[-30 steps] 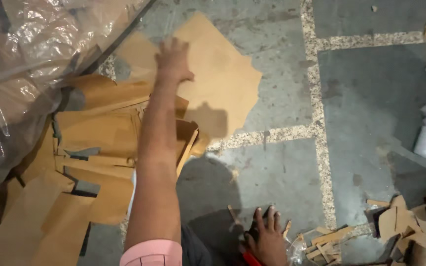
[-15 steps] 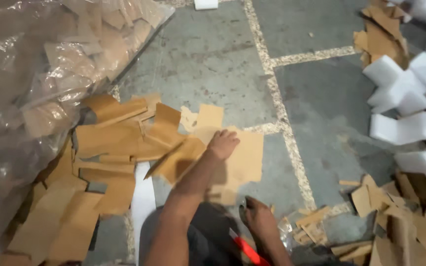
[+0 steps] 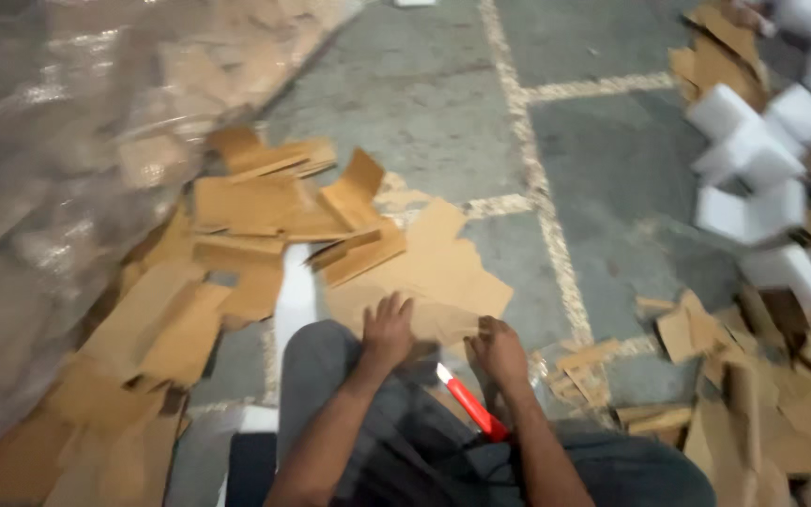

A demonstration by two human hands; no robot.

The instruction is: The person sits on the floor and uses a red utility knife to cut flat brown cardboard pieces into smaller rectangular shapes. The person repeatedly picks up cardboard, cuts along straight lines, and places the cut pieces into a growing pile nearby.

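Left hand (image 3: 389, 330) lies flat, fingers spread, on a large cardboard sheet (image 3: 434, 277) on the floor (image 3: 424, 94); right hand (image 3: 497, 351) presses its near edge, fingers curled, above a red-handled cutter (image 3: 471, 404) slanting toward the left hand.

Motion blur smears the white foam blocks (image 3: 753, 160); the frame's lower edge cuts off the cardboard scraps (image 3: 105, 422) and both forearms.

This looks like a warehouse or packing floor. The bare concrete floor (image 3: 424, 84) carries worn painted lines (image 3: 542, 216), cardboard scraps (image 3: 255, 211) lie strewn across it, white foam blocks (image 3: 753, 150) are piled at one side, and clear plastic sheeting (image 3: 58, 188) covers a heap of cardboard.
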